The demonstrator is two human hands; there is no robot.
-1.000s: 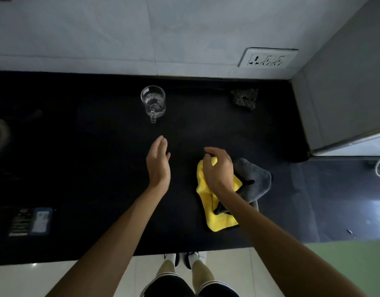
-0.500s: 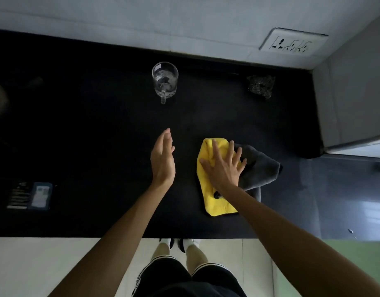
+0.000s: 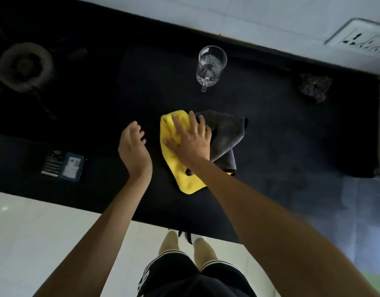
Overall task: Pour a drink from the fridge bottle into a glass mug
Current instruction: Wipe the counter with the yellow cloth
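The yellow cloth (image 3: 185, 181) is pressed by the right hand (image 3: 191, 144), fingers spread; left hand (image 3: 133, 148) held slack and empty at 9 o'clock, glass mug (image 3: 211, 65) at 12.

Dim scene: the black stone counter (image 3: 291, 136) swallows detail, the clear glass mug (image 3: 210, 65) glints faintly, far white wall tiles (image 3: 249, 18) glow softly; edges bend.

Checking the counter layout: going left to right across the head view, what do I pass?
Dark packet, left hand, right hand flat on the yellow cloth, dark crumpled lump, wall socket.
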